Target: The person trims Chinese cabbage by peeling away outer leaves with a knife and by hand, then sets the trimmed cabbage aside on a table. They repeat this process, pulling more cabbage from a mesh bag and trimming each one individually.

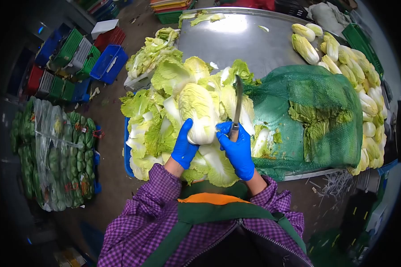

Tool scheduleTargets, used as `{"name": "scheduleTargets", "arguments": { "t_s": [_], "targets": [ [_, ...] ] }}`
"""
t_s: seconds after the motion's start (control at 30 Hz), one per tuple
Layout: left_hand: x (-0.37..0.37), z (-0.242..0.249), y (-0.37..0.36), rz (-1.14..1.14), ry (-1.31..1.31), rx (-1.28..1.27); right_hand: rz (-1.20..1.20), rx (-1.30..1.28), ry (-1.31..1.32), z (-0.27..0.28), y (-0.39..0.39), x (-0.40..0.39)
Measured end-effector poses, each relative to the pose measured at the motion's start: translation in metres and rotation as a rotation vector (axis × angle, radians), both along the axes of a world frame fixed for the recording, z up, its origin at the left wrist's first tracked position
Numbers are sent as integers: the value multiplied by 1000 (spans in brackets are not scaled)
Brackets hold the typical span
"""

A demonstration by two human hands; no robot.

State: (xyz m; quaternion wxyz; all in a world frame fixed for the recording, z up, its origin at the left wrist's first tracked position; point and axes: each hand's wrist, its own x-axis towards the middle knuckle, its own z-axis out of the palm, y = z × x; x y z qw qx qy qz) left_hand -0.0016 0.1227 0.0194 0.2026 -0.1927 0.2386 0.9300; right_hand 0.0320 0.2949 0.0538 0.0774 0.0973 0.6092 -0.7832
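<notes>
My left hand (186,144), in a blue glove, grips the lower end of a pale napa cabbage (197,109). The cabbage is held over a heap of loose outer leaves (158,120). In my blue-gloved right hand (237,153) is a knife (239,100), its handle in the fist and its blade pointing up and away from me. The fingertips of this hand are right at the cabbage's base, beside a small bit of leaf or stem. To the right lies a green mesh sack (272,98) with cabbage inside.
Trimmed napa cabbages (363,75) are piled along the right of the metal table (209,35). A blue bin (127,151) sits under the leaves. Stacked crates (107,64) and wrapped green sacks (58,155) stand on the floor at left.
</notes>
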Motion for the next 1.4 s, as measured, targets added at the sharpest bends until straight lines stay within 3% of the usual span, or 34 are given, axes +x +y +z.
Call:
{"name": "scheduleTargets", "arguments": {
  "t_s": [0.03, 0.13, 0.2, 0.27, 0.37, 0.53, 0.57, 0.77, 0.83, 0.87, 0.9, 0.97, 1.03, 1.1, 1.13, 1.23, 1.3, 1.4],
  "targets": [
    [-1, 0, 1, -12, -2, 0, -12, 0, -2, 4, 2, 0],
    [-6, 3, 13, -163, 346, -384, -251, 181, 195, 6, 13, -10],
    [-3, 10, 31, -225, 308, -386, -233, 125, 80, 0, 36, -17],
    [-6, 9, 49, -257, 299, -384, -141, -95, -93, 8, 64, -20],
    [-13, 3, 74, -242, 320, -466, -162, -126, -140, -12, 84, -20],
    [-15, 4, 98, -236, 203, -449, -257, 42, 70, -27, 106, -29],
    [-15, 5, 103, -231, 193, -463, -206, -126, -80, -27, 115, -27],
    [-9, 13, 126, -274, 303, -648, -127, 151, -6, -44, 137, -35],
    [-4, 18, 134, -274, 285, -660, -257, 362, 234, -45, 140, -36],
    [-2, 20, 137, -274, 273, -666, -251, 354, 234, -47, 144, -36],
    [1, 14, 136, -269, 273, -674, -247, 310, 114, -52, 152, -39],
    [8, -1, 129, -91, 9, -345, -286, 205, -15, -93, 168, -38],
    [-2, 14, 128, -79, -17, -188, -227, 403, -110, -115, 181, -30],
    [-15, 25, 128, -120, 12, -99, -298, 138, -57, -102, 176, -15],
    [-25, 30, 136, -120, 21, -193, -303, 252, -9, -104, 174, -17],
    [-69, 34, 158, -248, 60, -228, -313, 206, 78, -88, 174, -17],
    [-107, 33, 187, -286, 70, -195, -275, 49, -68, -59, 187, -12],
    [-175, 35, 248, -388, 171, -366, -292, 59, -40, -74, 205, 2]
  ]
}}
